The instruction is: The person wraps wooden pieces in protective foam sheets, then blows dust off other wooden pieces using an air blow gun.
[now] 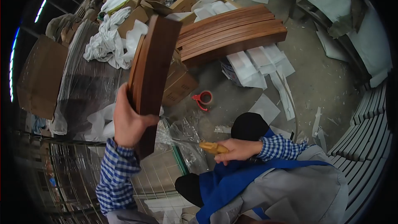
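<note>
My left hand [129, 121] is wrapped round a reddish-brown wooden board [157, 64], thumb across its front face. The board is raised and tilted, and another brown strip shows along its left side. In my right hand [238, 150] is a yellow-handled tool [212, 147], closed in the fingers. Its thin metal shaft points left towards the board's lower end; the tip is hard to make out against clear plastic film [188, 135]. Behind the held board, several similar brown boards [232, 33] lie side by side in a stack.
A red tape dispenser [203, 98] lies on the concrete floor beside a cardboard box [179, 84]. White sheets [253, 64] hang under the stack. An open carton [176, 0] and white cloths [108, 37] lie behind. Wire mesh [159, 174] is below left, grey slats [365, 132] at right.
</note>
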`<control>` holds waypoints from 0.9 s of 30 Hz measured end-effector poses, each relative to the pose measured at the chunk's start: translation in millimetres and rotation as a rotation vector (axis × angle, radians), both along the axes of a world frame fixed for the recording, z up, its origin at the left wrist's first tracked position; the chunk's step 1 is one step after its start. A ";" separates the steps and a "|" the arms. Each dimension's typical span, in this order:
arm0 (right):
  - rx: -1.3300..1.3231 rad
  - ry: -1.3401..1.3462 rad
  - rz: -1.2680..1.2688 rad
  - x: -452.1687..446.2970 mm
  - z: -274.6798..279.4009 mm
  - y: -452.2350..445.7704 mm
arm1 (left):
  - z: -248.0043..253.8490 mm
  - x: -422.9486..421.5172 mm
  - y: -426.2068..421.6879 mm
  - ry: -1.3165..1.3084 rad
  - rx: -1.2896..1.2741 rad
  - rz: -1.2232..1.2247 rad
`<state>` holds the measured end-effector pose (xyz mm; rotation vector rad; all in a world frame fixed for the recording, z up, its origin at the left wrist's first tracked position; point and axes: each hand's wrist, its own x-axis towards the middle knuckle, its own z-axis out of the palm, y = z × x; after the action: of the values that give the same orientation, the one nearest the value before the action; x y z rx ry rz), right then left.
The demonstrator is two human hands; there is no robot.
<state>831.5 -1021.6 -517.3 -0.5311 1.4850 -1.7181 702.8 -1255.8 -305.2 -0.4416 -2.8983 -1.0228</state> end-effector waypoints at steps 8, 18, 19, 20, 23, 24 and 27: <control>0.032 0.124 -0.047 -6.2 -10.2 4.4 | 32.3 -148.4 185.8 0.017 -0.474 -0.125; -0.034 0.173 -0.163 -18.1 -6.8 21.0 | -58.1 -205.4 303.4 0.010 -0.623 -0.196; -0.033 0.161 -0.151 -20.8 -6.5 20.2 | -64.1 -206.6 303.1 0.007 -0.612 -0.173; -0.035 0.151 -0.148 -21.5 -7.1 18.6 | -68.0 -207.9 301.4 -0.014 -0.602 -0.171; -0.010 0.116 -0.057 -28.1 -4.1 18.4 | -72.3 -209.7 296.4 0.003 -0.621 -0.148; 0.011 0.119 -0.049 -30.0 -0.8 18.8 | -73.4 -209.1 296.6 0.001 -0.620 -0.143; -0.019 0.107 -0.183 -35.7 5.6 26.9 | -76.4 -205.7 302.4 0.037 -0.625 -0.122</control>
<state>795.8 -994.7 -511.7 -0.5176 1.6366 -1.8713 497.1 -953.4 -381.6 -0.6478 -3.1326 -0.0788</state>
